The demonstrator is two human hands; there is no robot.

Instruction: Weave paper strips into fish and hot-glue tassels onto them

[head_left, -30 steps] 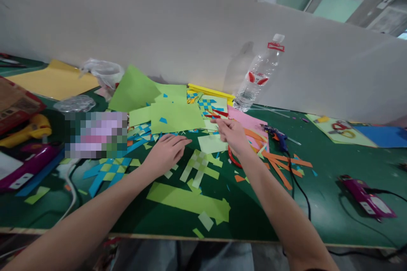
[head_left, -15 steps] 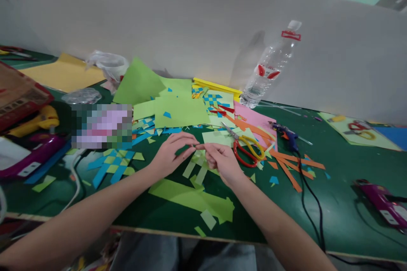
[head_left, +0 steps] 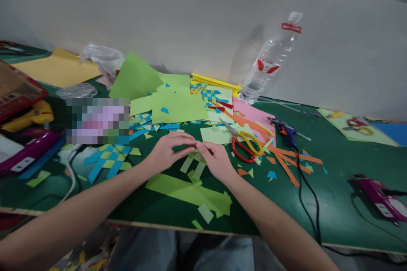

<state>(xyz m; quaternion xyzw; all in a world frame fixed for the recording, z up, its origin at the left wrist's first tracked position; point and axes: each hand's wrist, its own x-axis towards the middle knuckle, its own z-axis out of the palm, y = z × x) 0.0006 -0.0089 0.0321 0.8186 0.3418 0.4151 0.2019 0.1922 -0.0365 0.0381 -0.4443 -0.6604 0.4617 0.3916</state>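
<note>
Over the middle of the table, my left hand (head_left: 171, 151) and my right hand (head_left: 215, 159) meet at the fingertips. The left thumb and fingers form a loose ring that closes at the tips, while the right fingers are curled with the thumb pressed on them. Whatever they pinch is too small or hidden to name. Beneath them lie woven pale green paper strips (head_left: 199, 170), partly covered by the right hand. Nearer the front edge is a long green paper piece (head_left: 187, 190). Scissors with red and yellow handles (head_left: 246, 146) lie open just right of my right hand.
A glue gun (head_left: 286, 131) with a black cable lies to the right, near orange paper strips (head_left: 288, 165). A plastic bottle (head_left: 269, 61) leans by the wall. Green sheets (head_left: 178, 108) lie behind my hands, a blue-green woven piece (head_left: 110, 159) to the left. Purple devices (head_left: 380, 199) sit at both sides.
My right hand has rolled slightly, its index finger now bent and its thumb up against the left fingertips. The whole view has shifted a little; the things on the table stay put.
</note>
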